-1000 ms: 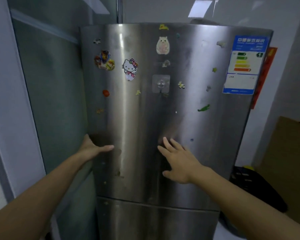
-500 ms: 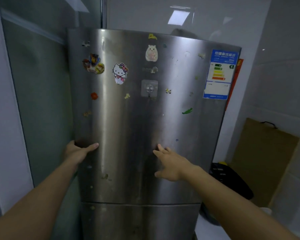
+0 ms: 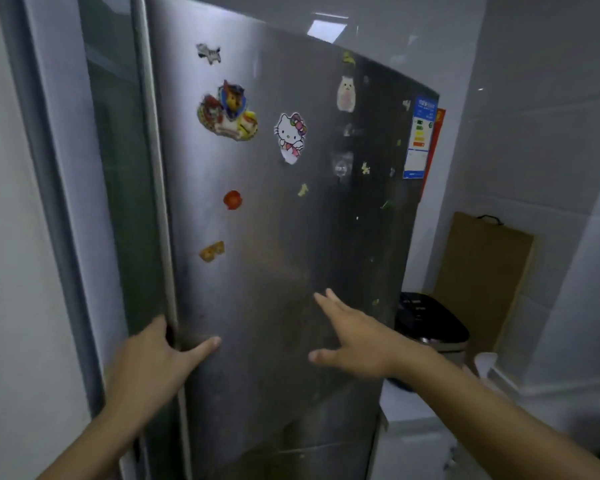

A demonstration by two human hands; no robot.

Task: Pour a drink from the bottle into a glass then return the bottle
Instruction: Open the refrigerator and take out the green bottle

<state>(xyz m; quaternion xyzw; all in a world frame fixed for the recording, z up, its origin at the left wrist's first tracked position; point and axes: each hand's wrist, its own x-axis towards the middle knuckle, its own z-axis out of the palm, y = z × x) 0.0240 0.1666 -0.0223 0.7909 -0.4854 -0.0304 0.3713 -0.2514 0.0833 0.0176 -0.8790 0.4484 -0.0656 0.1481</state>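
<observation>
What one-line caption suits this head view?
Left hand grips the fridge door edge; right hand open beside it.

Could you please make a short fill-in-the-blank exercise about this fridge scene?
1. The left hand grips the ____ edge of the fridge door.
2. The right hand is spread ____, holding nothing.
3. The round magnet below the cartoon dogs is ____.

Missing words: left; open; red

The left hand [image 3: 160, 362] grips the left edge of a tall brushed-steel fridge door [image 3: 274, 271], fingers hooked behind it, thumb on the front. The right hand [image 3: 354, 341] is spread open against the door face. Cartoon magnets, including a white cat sticker [image 3: 290, 136], dot the steel; a blue energy label [image 3: 420, 136] sits at its right edge.
</observation>
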